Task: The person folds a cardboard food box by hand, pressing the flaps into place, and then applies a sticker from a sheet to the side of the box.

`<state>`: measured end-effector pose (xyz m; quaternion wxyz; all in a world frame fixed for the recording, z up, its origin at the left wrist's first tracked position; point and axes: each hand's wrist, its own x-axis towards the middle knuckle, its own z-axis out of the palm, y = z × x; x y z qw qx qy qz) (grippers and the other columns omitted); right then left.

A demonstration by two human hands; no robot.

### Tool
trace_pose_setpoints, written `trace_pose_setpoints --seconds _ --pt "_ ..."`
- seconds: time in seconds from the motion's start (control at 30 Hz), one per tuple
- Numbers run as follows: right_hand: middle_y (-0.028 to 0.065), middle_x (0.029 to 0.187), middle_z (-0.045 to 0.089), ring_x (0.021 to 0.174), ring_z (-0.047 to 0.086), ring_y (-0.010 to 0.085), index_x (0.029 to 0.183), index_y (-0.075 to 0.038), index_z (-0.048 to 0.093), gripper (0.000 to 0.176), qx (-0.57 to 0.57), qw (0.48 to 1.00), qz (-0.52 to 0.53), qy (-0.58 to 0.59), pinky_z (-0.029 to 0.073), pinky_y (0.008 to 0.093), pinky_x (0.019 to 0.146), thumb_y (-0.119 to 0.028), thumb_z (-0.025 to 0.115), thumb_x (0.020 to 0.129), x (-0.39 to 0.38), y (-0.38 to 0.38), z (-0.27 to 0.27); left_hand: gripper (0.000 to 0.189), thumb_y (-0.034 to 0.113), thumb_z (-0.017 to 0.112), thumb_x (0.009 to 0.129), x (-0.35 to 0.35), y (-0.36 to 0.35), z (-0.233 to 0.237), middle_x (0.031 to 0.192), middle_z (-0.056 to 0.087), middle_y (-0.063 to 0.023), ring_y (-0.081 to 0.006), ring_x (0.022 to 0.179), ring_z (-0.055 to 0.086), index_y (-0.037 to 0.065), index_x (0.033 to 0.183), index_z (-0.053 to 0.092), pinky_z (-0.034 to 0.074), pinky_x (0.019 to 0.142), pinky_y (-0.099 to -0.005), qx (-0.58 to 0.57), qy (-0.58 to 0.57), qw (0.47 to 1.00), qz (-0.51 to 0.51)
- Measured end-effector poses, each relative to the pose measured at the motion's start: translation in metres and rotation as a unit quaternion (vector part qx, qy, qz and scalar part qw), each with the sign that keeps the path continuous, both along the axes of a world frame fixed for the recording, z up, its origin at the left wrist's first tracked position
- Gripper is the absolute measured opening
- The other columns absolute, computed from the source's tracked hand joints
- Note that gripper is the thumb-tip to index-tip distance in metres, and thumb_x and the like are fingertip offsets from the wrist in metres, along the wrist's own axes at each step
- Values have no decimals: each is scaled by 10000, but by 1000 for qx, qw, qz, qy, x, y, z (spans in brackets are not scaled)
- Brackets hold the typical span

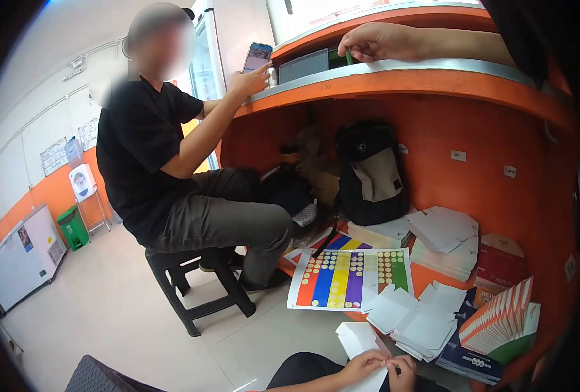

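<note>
A white folded-card piece [355, 336], like a partly folded paper box, is at the bottom centre, close above my dark-clothed lap. My left hand [360, 367] is closed on its right side, fingers bent over the card. My right hand [402, 374] is closed beside it, its fingertips pinching the card's edge close to the left fingertips. The exact fold between the fingers is too small to make out. A stack of similar white card pieces [424, 323] lies just beyond my hands, partly overlapping a printed colour sheet [336, 277] with rows of round stickers.
A person [146, 150] in black sits left on a dark stool [198, 281], holding a phone [258, 57]. Another person's hand [378, 42] rests on the orange counter [434, 81]. Beneath stand a backpack [371, 173], more white card [443, 232] and fanned orange-white cards [499, 320].
</note>
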<state>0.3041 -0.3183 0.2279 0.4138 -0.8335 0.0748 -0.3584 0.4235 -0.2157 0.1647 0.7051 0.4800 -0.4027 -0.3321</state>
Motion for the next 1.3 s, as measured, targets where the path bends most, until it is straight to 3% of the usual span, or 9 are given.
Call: trace_pose_setpoints --seconds 0.37,0.53,0.73,0.9,1.0,1.03,1.07,1.2,1.3 --pt "148 918 583 824 554 288 842 15 604 143 22 998 43 -33 446 353 739 -115 548 862 14 0 -10 199 60 495 892 1 1 -19 1018 532 -50 -103 943 551 -4 1076 457 424 818 -213 54 45 996 45" --pt "147 950 573 862 542 273 849 26 594 185 57 997 54 18 429 346 763 -149 539 870 10 -3 -16 257 78 527 869 -6 1 -23 1021 526 -95 -137 922 561 1 1102 452 443 785 -241 76 -156 976 134" --pt "138 940 556 827 519 244 892 30 567 182 73 992 95 32 415 338 740 -145 579 848 12 -25 -42 223 185 499 876 -29 4 13 906 538 -139 -221 792 525 -6 990 522 437 718 -322 84 -332 933 109" --pt "114 965 561 861 537 243 968 -38 574 154 144 978 46 144 423 356 750 -91 584 824 5 -22 -14 254 202 472 874 -33 5 13 968 526 -155 -239 847 536 13 1041 495 438 742 -326 85 -368 925 47" --pt "120 835 575 780 577 243 829 -18 567 95 85 996 9 36 440 329 681 -25 598 739 9 -23 -24 327 277 523 873 -35 3 6 981 557 -150 -239 855 550 -16 1019 536 444 756 -332 83 -329 939 51" --pt "120 835 575 780 577 243 829 -18 567 95 85 996 9 36 440 329 681 -25 598 739 10 -26 -29 279 180 499 877 -30 4 -5 1031 526 -117 -195 907 538 -3 1088 487 429 800 -308 107 -271 956 39" --pt "123 858 582 787 580 249 845 -20 568 118 19 999 -34 38 436 328 685 -20 592 730 10 -30 -36 288 83 475 881 -22 3 -16 1082 495 -84 -152 959 526 11 1158 438 415 844 -284 130 -213 968 27" --pt "79 877 583 795 573 245 851 -44 583 169 -231 968 -101 2 412 348 698 -21 593 683 6 -34 -28 356 175 417 922 -1 6 3 1228 442 -64 -149 1023 497 66 1257 366 381 854 -262 40 70 995 55" --pt "89 968 577 882 555 274 962 -64 595 163 -278 958 -58 -41 430 391 764 -51 586 800 4 -18 -10 362 198 460 916 2 5 23 1186 468 -44 -131 1012 504 78 1246 375 391 810 -246 62 111 989 72"
